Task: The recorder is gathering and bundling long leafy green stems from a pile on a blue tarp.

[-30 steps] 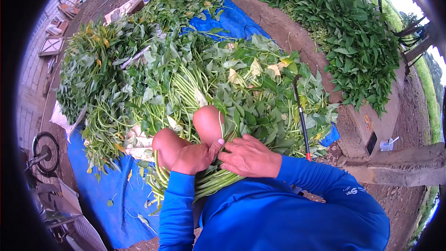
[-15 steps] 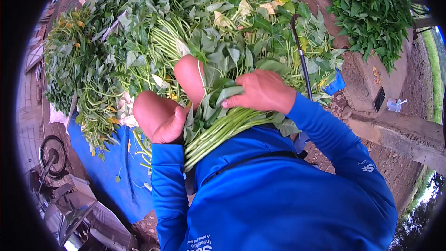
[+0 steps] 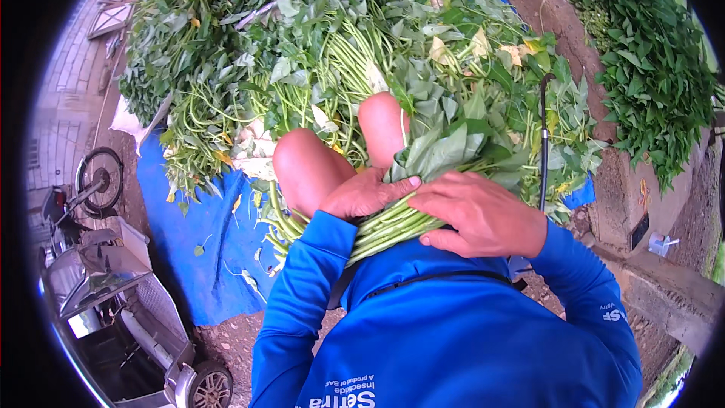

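Bundle of leafy green stems lies slantwise across my lap, directly under my hands, against my blue shirt. My left hand is at the bundle's upper side, its thumb stretched out to the right over the broad leaves, the tip near the fingertips of my other hand; most of its fingers are hidden, so I cannot tell how tightly they close. My right hand is draped palm down over the stems, fingers side by side and slightly bent, thumb spread apart toward me; I cannot tell whether it grips or merely rests. My bare knees rise beyond my left hand, and more stems stick out to its left.

Farther ahead of my hands, a big heap of leafy greens, some leaves yellowed, spreads over a blue tarp whose bare part shows to the left of my left hand. A black hooked tool lies on the greens ahead of my right hand and to its right. Well off to the right are a darker green pile and a white cup. Well to the left of my hands stand a wheel and a grey vehicle.
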Motion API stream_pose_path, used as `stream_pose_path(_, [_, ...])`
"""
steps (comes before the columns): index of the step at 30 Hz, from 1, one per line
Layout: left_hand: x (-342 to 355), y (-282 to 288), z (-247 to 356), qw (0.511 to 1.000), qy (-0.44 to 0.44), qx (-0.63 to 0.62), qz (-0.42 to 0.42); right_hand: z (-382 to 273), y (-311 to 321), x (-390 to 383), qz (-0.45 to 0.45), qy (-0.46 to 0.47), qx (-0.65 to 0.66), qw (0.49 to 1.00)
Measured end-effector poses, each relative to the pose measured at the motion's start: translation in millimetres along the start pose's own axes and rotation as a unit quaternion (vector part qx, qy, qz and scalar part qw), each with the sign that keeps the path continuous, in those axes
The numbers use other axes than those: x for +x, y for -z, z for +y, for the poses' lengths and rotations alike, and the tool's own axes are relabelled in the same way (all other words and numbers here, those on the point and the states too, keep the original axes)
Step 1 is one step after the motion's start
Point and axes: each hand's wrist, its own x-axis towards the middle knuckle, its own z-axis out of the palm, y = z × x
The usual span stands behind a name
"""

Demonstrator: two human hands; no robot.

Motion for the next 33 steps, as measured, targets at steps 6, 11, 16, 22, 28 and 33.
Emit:
stream_pose_path(6, [8,1,18,0.984,0.002,0.178,-0.027,-8,-20,1,-0.018,-0.043,-0.077,0.996])
stream_pose_path(11, [23,-5,-22,0.986,-0.035,-0.092,-0.135,4,-19,14,-0.074,-0.023,-0.030,0.997])
stream_pose_path(16, [29,-4,-24,0.980,-0.029,-0.103,-0.166,1,-16,21,-0.089,-0.027,-0.024,0.995])
stream_pose_path(22, [20,3,-19,0.975,-0.004,-0.161,-0.155,-4,-20,21,-0.026,0.007,-0.043,0.999])
stream_pose_path(28, [-11,12,3,0.984,0.002,-0.104,-0.142,-10,-28,19,0.053,0.045,-0.083,0.994])
stream_pose_path(33, [-21,25,23,0.992,-0.100,-0.008,-0.083,-2,-33,25,0.110,0.081,-0.134,0.982])
